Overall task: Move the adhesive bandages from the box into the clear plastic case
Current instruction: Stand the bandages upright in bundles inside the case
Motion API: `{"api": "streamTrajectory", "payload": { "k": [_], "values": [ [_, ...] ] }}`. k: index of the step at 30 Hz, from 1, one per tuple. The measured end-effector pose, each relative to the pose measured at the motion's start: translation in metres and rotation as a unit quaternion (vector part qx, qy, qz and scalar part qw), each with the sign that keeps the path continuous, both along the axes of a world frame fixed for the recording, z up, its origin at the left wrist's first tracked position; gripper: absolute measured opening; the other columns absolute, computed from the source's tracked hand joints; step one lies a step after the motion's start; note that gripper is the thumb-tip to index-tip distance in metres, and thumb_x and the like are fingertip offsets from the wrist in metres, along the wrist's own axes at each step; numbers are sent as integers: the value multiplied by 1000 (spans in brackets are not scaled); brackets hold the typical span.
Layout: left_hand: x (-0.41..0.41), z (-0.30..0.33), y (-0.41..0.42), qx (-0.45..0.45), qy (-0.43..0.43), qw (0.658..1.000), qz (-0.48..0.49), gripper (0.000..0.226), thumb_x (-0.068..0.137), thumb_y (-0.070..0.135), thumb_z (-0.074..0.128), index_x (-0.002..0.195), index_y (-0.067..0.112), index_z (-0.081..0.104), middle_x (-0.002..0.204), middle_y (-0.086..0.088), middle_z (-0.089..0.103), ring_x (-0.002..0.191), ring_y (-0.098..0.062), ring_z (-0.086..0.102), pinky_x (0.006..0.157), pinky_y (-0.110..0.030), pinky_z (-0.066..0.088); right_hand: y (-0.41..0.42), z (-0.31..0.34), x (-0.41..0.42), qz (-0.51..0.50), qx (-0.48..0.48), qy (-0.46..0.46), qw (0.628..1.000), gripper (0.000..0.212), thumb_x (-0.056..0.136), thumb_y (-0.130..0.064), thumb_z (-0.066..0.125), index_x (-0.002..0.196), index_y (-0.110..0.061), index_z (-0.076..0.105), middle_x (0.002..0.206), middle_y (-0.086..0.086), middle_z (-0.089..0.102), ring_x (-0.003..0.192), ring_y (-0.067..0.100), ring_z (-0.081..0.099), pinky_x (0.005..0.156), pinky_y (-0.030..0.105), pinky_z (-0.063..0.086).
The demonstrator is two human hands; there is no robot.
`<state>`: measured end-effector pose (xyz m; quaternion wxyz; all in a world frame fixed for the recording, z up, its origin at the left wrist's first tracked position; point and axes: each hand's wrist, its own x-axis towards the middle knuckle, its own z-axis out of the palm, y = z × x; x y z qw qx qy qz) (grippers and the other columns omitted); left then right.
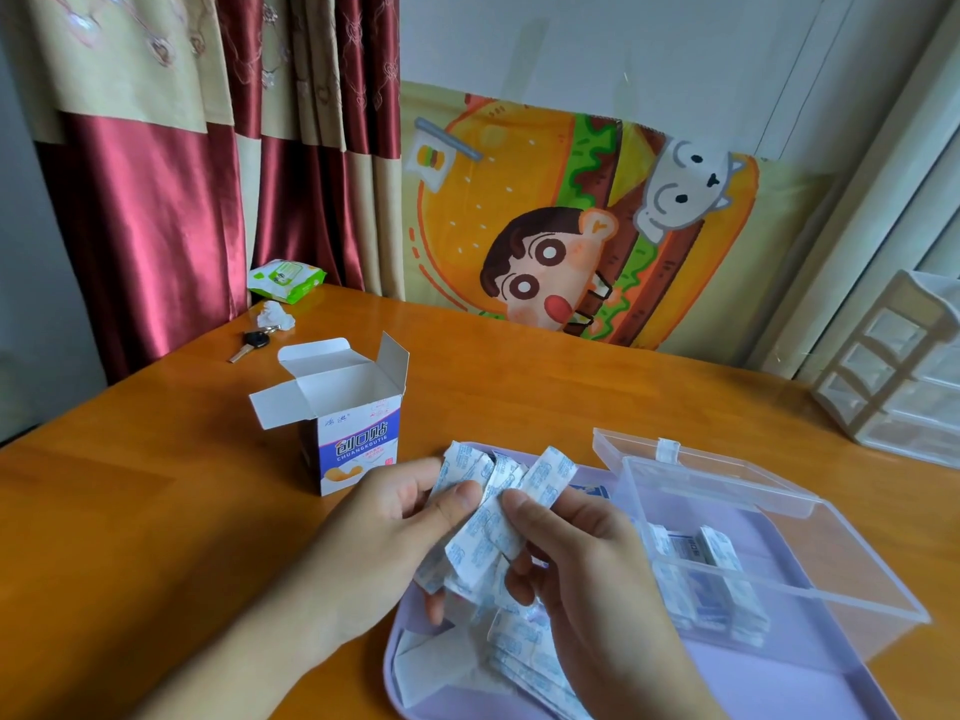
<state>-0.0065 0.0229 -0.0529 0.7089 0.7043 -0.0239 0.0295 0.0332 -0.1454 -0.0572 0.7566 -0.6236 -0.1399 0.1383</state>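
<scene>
A wooden bench (519, 397) is filling the view, backed by a red and cream curtain (156, 174) at ten o'clock and a cartoon burger cloth (571, 220) at twelve. A lilac tray (810, 683) is lying at five o'clock, carrying the clear plastic case (779, 574), whose lid is standing open toward the back; some bandages are already lying inside it. A white drawer unit (893, 366) is sitting at three o'clock. The box (348, 433) is standing upright at nine o'clock from the tray, flaps open, its inside looking empty from here.

Both hands are meeting over the tray's near-left part. The left hand (384, 537) is curling round a loose bunch of adhesive bandages (488, 511), thumb on top, and the right hand (587, 574) is pinching the same bunch from the other side. More strips are lying under them on the tray.

The step looks like gathering and squaring the strips. Next the bunch needs carrying toward three o'clock and lowering into the case flat, so it fits alongside those already there.

A wipes pack (285, 279), a crumpled tissue (275, 317) and a key (249, 345) are resting at ten o'clock.
</scene>
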Motion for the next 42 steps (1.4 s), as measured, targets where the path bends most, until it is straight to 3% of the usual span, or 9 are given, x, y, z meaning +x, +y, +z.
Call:
{"api": "streamTrajectory", "payload": {
  "k": [3, 6, 15, 24, 29, 35, 38, 40, 42],
  "values": [
    [-1, 2, -3, -32, 11, 999, 14, 36, 103, 36, 51, 81, 19, 75, 71, -12, 72, 50, -18, 64, 52, -32, 50, 1, 0, 0, -16, -12, -10, 1000, 17, 95, -11, 70, 80, -2, 74, 71, 15, 56, 58, 23, 40, 50, 34, 35],
    [1, -2, -2, 7, -20, 999, 43, 34, 100, 38, 52, 79, 23, 74, 76, -5, 75, 70, -11, 72, 58, -27, 53, 1, -1, 1, -46, -34, -28, 998, 19, 96, -13, 70, 82, 0, 71, 69, 16, 54, 57, 25, 41, 55, 40, 34],
    [6, -6, 3, 10, -23, 997, 68, 29, 96, 33, 61, 103, 10, 77, 95, -6, 80, 92, -23, 78, 80, -57, 62, 1, 1, -2, -73, -43, -35, 996, 24, 98, -12, 66, 87, 9, 66, 66, 17, 51, 54, 24, 39, 52, 37, 35],
    [6, -9, 3, -5, 21, 999, -25, 30, 103, 39, 57, 102, 15, 74, 97, -17, 77, 91, -35, 76, 70, -52, 62, 5, 4, -7, -89, -81, -110, 987, 15, 95, -9, 70, 81, -12, 74, 62, 6, 60, 51, 17, 48, 48, 25, 39],
    [8, -14, 2, 36, 31, 997, -64, 28, 108, 24, 50, 127, 32, 68, 104, -2, 78, 92, -25, 75, 60, -36, 57, 7, -3, -6, -145, -137, -170, 965, 10, 90, -10, 76, 86, -19, 74, 73, 4, 73, 62, 21, 66, 58, 45, 55],
    [10, -20, 2, 61, 5, 997, -39, 29, 104, 44, 53, 121, 30, 71, 105, 0, 77, 102, -23, 72, 81, -46, 58, 11, -10, -8, -160, -248, -229, 927, 22, 101, -25, 60, 80, -23, 63, 73, -1, 65, 65, 12, 65, 61, 27, 49],
    [13, -23, -2, 39, -1, 999, -31, 21, 106, 35, 52, 111, 35, 73, 102, 6, 77, 98, -13, 72, 83, -43, 59, 17, -14, -10, -124, -354, -272, 886, 32, 98, -49, 35, 110, -34, 60, 99, -12, 53, 89, 13, 62, 73, 39, 55],
    [12, -22, -6, 25, 18, 999, -19, 23, 105, 33, 52, 100, 39, 74, 90, 14, 75, 90, -6, 70, 77, -39, 58, 19, -17, -12, -108, -430, -309, 841, 66, 91, -55, 17, 145, -30, 45, 115, -11, 44, 111, 19, 54, 86, 35, 51],
    [13, -25, -6, 24, 10, 1000, 1, 21, 106, 33, 53, 109, 38, 74, 101, 11, 77, 102, -9, 71, 91, -43, 56, 21, -13, -16, -91, -471, -346, 806, 82, 89, -52, 12, 162, -17, 24, 128, -5, 40, 124, 20, 42, 100, 28, 41]
  ]
}}
